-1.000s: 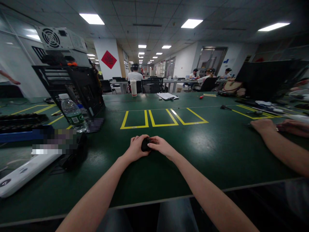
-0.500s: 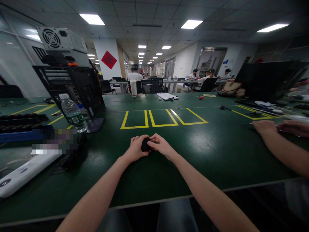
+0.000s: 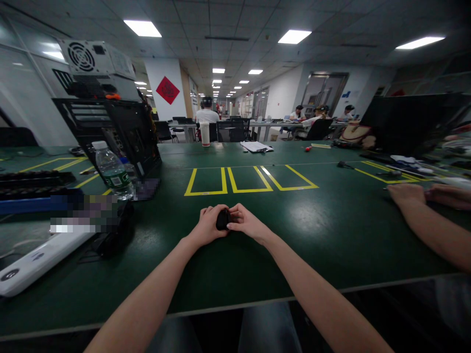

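My left hand point(image 3: 206, 226) and my right hand point(image 3: 247, 223) meet on the green table point(image 3: 316, 235), just in front of three yellow taped boxes point(image 3: 247, 179). Both hands are closed around a small black object point(image 3: 222, 219) held between them; what it is I cannot make out. The fingers of each hand curl over it, and only its dark top shows between them.
A water bottle point(image 3: 112, 170) and an open black computer case point(image 3: 110, 122) stand at the left, with a white device point(image 3: 33, 264) nearer. Another person's arms point(image 3: 427, 215) rest at the right. A cup point(image 3: 205, 134) and papers point(image 3: 256, 146) lie far back.
The hands have barely moved; the fingers shifted slightly around the black object. A hand at the far left edge has left the view.
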Motion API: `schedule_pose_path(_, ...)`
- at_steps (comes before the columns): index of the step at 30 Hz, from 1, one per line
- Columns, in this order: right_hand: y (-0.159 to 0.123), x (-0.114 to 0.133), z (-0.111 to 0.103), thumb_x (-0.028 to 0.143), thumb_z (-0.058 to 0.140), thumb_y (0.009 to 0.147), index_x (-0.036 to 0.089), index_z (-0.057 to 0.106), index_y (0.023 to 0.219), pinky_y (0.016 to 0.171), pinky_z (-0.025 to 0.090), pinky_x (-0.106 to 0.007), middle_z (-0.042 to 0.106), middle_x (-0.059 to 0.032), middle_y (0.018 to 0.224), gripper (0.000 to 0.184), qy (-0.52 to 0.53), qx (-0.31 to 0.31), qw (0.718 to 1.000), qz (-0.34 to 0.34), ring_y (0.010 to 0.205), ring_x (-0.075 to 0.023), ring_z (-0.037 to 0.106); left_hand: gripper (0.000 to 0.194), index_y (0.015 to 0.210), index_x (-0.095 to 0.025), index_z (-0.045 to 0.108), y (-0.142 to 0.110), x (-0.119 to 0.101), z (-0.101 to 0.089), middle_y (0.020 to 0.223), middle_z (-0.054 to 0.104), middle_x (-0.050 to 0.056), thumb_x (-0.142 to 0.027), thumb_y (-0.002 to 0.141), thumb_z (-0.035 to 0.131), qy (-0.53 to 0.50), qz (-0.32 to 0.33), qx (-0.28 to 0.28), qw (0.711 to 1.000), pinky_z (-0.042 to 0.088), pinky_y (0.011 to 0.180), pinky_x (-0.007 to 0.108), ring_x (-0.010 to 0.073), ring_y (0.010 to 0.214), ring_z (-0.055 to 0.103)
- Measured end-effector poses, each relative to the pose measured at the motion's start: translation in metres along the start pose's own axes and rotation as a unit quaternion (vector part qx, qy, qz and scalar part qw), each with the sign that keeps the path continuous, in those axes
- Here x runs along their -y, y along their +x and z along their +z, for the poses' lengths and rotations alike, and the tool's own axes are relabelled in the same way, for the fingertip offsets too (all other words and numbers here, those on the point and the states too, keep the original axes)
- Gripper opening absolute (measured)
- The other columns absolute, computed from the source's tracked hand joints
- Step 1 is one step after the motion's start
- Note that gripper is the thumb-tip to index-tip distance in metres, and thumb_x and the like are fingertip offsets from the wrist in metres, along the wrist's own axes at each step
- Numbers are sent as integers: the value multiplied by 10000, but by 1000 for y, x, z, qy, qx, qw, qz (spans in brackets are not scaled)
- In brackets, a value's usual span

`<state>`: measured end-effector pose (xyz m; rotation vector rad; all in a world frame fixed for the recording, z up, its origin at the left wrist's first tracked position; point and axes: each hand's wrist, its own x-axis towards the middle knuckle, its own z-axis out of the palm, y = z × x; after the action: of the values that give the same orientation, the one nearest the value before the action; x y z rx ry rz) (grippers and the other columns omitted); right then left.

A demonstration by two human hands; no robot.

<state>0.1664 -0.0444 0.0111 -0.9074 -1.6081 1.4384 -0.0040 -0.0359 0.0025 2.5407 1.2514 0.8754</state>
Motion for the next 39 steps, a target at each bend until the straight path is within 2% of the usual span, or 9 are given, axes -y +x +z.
schedule_pose_path(3,-2,2,1,257,683,588,216,447,927,806,427,-372,547,-14,915,415,4,0,1000,21,873,-168,554,564,1093,-248,379,0,-1,-1,1007,504,15,-240,588,630,-9,1,3,1000,279,842,373,216,903,463)
schedule_pose_path(9,0,2,6,391,557,698,204,474,860,760,451,-360,575,-12,844,261,16,-46,999,21,857,-165,551,548,1095,-246,382,0,-2,-2,1030,503,22,-274,607,629,-13,2,1,1000,276,850,386,220,916,463)
schedule_pose_path(14,5,-5,5,349,608,665,201,477,935,771,460,-351,555,-41,957,334,20,-72,996,46,910,-174,531,563,1095,-249,377,0,-2,-1,1026,507,14,-254,597,639,-13,0,0,1000,275,858,373,215,922,463)
schedule_pose_path(17,7,-7,4,346,598,673,177,497,936,801,442,-368,543,-61,978,328,10,-61,996,56,921,-184,525,561,1085,-249,384,0,-2,-1,1020,511,14,-252,589,645,-7,-5,0,1000,277,855,373,219,919,463)
schedule_pose_path(20,5,-3,3,296,635,639,173,502,878,838,411,-369,549,-36,938,299,4,-35,999,10,914,-170,529,561,1071,-249,391,1,-1,1,998,518,9,-247,574,651,-1,-8,-3,1000,280,842,373,219,899,465)
schedule_pose_path(23,0,1,3,257,678,589,195,481,879,830,412,-360,547,-17,934,357,3,-16,1000,-20,914,-164,530,555,1072,-251,389,1,-1,1,985,519,7,-241,579,644,-1,-5,-6,1000,283,833,368,214,883,469)
schedule_pose_path(28,-1,2,5,358,579,686,208,486,871,774,438,-361,555,-24,916,256,-18,-45,999,0,906,-173,531,542,1079,-257,383,0,-1,0,1008,512,6,-264,599,635,-6,0,-3,1000,280,841,366,212,900,466)
schedule_pose_path(35,5,-6,4,335,622,652,196,460,987,815,420,-385,538,-50,993,397,-35,-79,996,32,926,-179,521,555,1088,-253,380,0,-1,-2,1023,505,11,-260,597,639,-14,-2,2,1000,274,855,366,210,915,464)
schedule_pose_path(39,3,-3,4,307,608,672,173,487,942,833,412,-385,542,-57,977,325,-42,-66,996,36,925,-184,526,550,1077,-253,389,0,-3,-2,1009,510,11,-256,589,644,-17,-9,4,1000,279,850,369,216,916,465)
